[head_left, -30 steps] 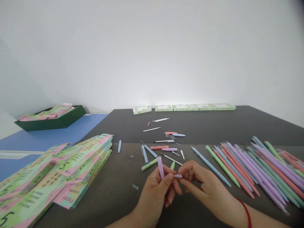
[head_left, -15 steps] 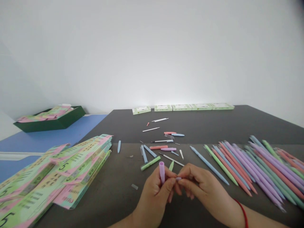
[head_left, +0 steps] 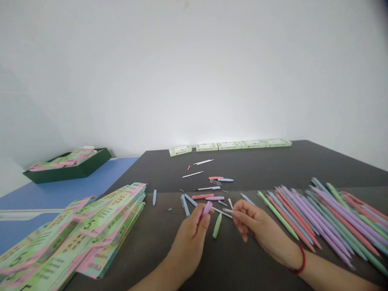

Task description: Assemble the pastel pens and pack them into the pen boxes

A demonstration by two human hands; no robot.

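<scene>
My left hand (head_left: 190, 238) is closed around a purple pen barrel (head_left: 207, 207), its hollow end pointing up and away. My right hand (head_left: 254, 222), wearing a red cord at the wrist, pinches a small pale, see-through piece (head_left: 228, 210); its exact kind is hard to make out. Between the hands a green pen part (head_left: 217, 225) lies on the dark table. Just beyond them are a pen refill (head_left: 222, 213), a small white clip-like piece (head_left: 230, 203), blue barrels (head_left: 185, 206), a red barrel (head_left: 202, 197) and a purple pen part (head_left: 215, 198).
Many assembled pens (head_left: 303, 218) lie in rows on the right. Stacked printed packets (head_left: 112, 222) cover the left side. A dark green tray (head_left: 60, 174) holds more packets on a blue surface (head_left: 91, 190). Several flat boxes (head_left: 229, 145) line the table's far edge.
My hands have moved apart, the right one going right with the small pale piece. The purple barrel now leans, and the view has tilted slightly upward.
</scene>
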